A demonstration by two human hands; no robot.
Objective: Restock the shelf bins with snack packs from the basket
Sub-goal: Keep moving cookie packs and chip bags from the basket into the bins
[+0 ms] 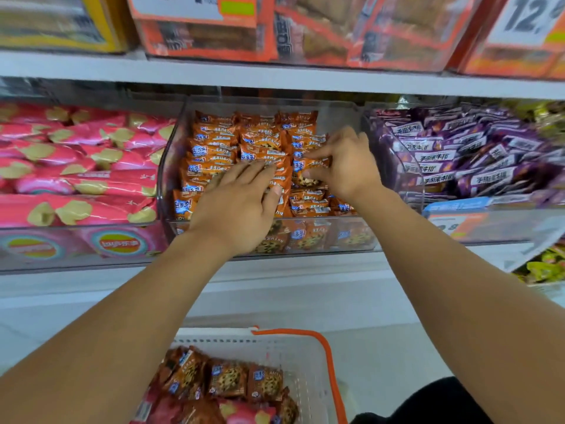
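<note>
A clear plastic shelf bin in the middle of the shelf holds rows of orange cookie snack packs. My left hand lies flat on the packs at the bin's front, fingers spread, thumb against a pack. My right hand is inside the bin on the right, its fingers pinching an orange cookie pack among the rows. Below, a white basket with an orange handle holds more orange cookie packs and some pink ones.
Pink chip bags fill the bin to the left. Purple snack packs fill the bin to the right. An upper shelf carries orange boxes overhead. Price tags hang at the shelf's front right.
</note>
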